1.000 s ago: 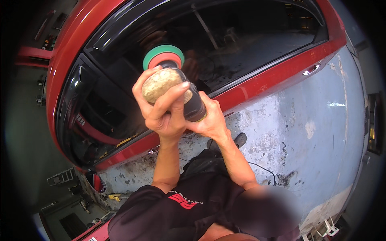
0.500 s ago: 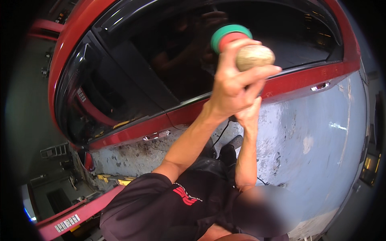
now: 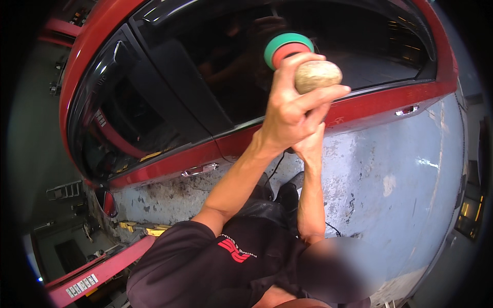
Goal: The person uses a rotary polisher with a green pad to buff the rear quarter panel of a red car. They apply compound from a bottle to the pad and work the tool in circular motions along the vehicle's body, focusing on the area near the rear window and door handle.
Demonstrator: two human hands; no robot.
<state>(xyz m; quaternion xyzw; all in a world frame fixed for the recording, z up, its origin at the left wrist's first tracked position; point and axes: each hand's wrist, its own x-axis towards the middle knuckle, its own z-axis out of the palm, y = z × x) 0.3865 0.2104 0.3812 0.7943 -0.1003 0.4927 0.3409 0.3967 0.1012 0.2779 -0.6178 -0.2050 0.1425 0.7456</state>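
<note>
A power polisher [image 3: 318,76] with a rounded tan body end carries a red backing plate and a green foam pad [image 3: 275,46]. My left hand [image 3: 290,105] is closed round its head, thumb and fingers wrapped about the tan end. Below it, my right hand [image 3: 310,147] grips the polisher's handle, mostly hidden behind the left hand. The pad is at the dark side window [image 3: 231,77] of a red car [image 3: 370,105]; whether it touches the glass I cannot tell. A black cord [image 3: 277,167] hangs from beside my right hand.
Along the car's side are chrome door handles [image 3: 200,169] and a red side mirror [image 3: 107,201]. A red lift arm [image 3: 97,274] with yellow parts lies low at the left. Worn grey-blue floor [image 3: 390,154] stretches beneath and to the right.
Both hands and the polisher have shifted slightly left in the picture, the pad staying over the window. The view has moved a little too. Both hands keep their grip.
</note>
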